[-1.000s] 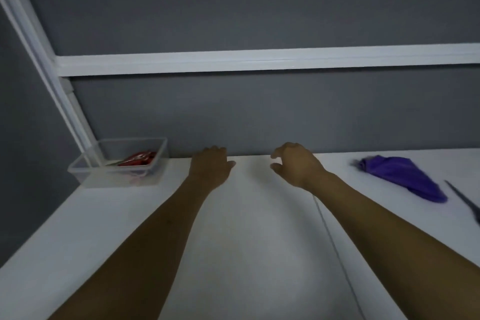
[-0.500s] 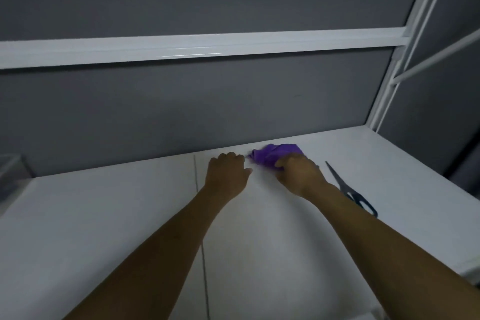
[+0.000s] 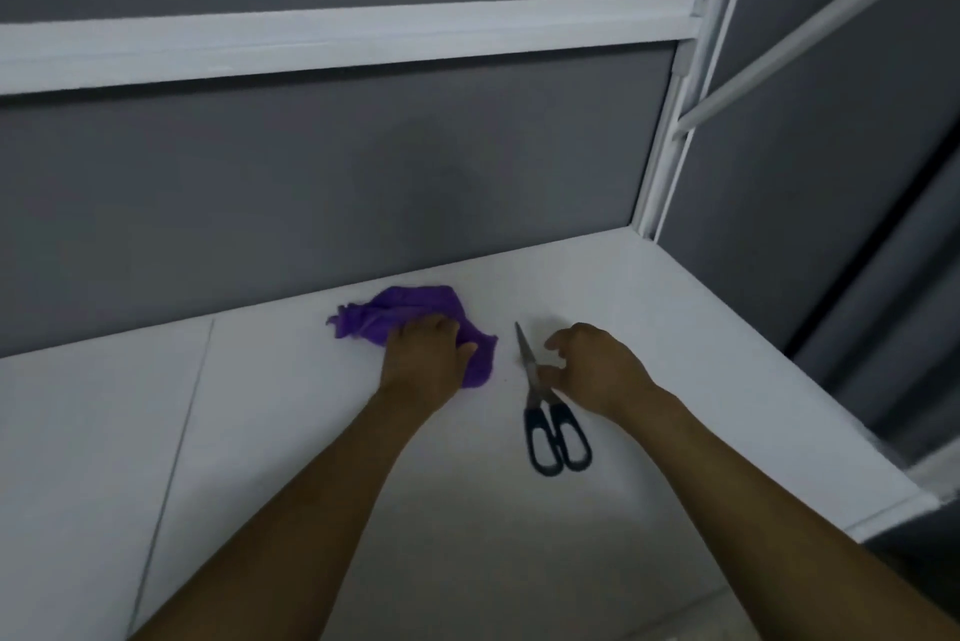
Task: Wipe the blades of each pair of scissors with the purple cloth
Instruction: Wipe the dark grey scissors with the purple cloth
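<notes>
A crumpled purple cloth (image 3: 415, 310) lies on the white table (image 3: 291, 432) near the grey back wall. My left hand (image 3: 423, 359) sits on its right part, fingers curled into the fabric. To the right, one pair of scissors (image 3: 535, 391) with black handles lies flat, blades shut and pointing away from me. My right hand (image 3: 595, 372) hovers just right of the blades with fingers loosely curled. Its thumb tip touches the scissors near the pivot, and nothing is held between its fingers.
A grey panel with a white horizontal rail (image 3: 337, 42) closes the back. A white upright post (image 3: 670, 131) stands at the table's far right corner. The table's right edge (image 3: 779, 380) runs close to my right forearm. A thin seam (image 3: 176, 432) crosses the tabletop at left.
The view swung right. My right hand left the cloth and moved to the scissors. My left hand moved right onto the cloth.
</notes>
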